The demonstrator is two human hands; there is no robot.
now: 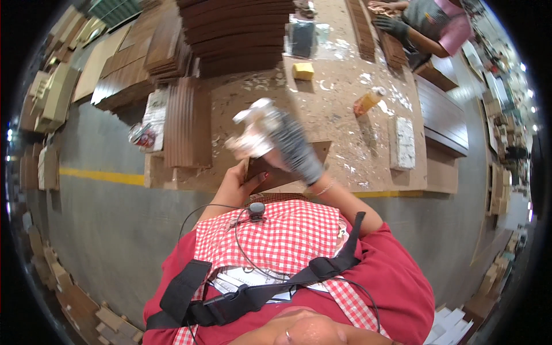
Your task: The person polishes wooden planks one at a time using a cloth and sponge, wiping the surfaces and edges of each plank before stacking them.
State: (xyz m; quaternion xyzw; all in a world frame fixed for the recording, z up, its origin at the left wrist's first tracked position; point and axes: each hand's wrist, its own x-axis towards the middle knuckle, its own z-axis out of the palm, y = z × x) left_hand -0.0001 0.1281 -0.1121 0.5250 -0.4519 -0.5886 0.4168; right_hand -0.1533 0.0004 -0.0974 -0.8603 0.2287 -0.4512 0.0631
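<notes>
My left hand [238, 179] grips the left edge of a brown wooden board [280, 179], its thumb lying over the near face. The board is at the table's near edge, close to my checked apron. My right hand [294, 146], in a grey knit glove, is closed on a crumpled white cloth [257, 118] at the board's upper left. Motion blurs the cloth and the glove, and the gloved fingers are partly hidden by the cloth. The board's far left part is covered by the cloth and hand.
On the worktable [339, 155], littered with white scraps, are a yellow sponge [303, 71], a bottle of amber liquid [369, 101] and a white block [402, 144]. Tall brown board stacks [236, 34] and grooved panels [188, 123] stand far and left. A co-worker's gloved hand [393, 27] works far right.
</notes>
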